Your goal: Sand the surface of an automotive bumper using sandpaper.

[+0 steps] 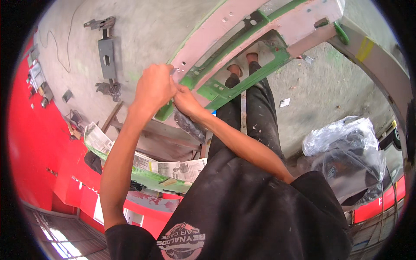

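Observation:
A long car bumper (pixel 208 37), pinkish with green edges and cut-out openings, runs from the upper right to its near left end at my hands. My left hand (pixel 157 86) is closed at that end, fingers bent against the surface; a thin dark edge shows by its fingertips. Just below and to its right, my right hand (pixel 186 102) is also closed, its fingertips meeting the left hand. What either hand holds is hidden by the fingers. Under the right hand and wrist hangs a dark grey, crumpled-looking piece (pixel 189 125); whether it is gripped I cannot tell.
A second green-edged panel (pixel 169 182) with newspaper (pixel 180 168) lies behind a wooden stand (pixel 162 134) at lower left. A grey metal bracket (pixel 106 56) rests on the concrete floor (pixel 143 30). At right is a plastic-wrapped bundle (pixel 346 156). My bare feet stand beyond the bumper.

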{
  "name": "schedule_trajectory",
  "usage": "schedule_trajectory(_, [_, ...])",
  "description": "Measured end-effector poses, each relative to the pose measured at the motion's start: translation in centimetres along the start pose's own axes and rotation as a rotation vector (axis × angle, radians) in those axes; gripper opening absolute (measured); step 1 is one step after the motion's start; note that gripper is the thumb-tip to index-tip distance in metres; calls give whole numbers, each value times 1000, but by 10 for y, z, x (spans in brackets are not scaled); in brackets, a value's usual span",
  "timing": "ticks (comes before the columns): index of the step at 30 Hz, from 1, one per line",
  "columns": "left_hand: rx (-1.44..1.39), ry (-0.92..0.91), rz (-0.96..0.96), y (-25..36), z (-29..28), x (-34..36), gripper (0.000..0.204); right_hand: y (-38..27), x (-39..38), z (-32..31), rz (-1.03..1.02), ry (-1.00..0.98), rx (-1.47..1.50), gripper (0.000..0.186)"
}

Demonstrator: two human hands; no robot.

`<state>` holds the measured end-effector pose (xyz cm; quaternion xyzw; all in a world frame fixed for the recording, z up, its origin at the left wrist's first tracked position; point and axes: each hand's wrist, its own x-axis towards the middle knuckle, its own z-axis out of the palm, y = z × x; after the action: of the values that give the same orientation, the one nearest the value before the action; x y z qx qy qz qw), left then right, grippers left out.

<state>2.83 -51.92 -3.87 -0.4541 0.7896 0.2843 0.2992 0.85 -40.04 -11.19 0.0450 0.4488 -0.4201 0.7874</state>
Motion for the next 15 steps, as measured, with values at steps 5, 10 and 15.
schedule_trajectory(5, [199, -46, 77, 9, 1, 2, 17, 10, 7, 2, -55, -15, 53, 47])
schedule_trajectory(10, [434, -25, 145, 24, 13, -5, 12, 11, 6, 9, -87, -40, 196, 32])
schedule_trajectory(15, [504, -9, 19, 36, 22, -5, 14, 27, 10, 9, -119, -179, 374, 33])
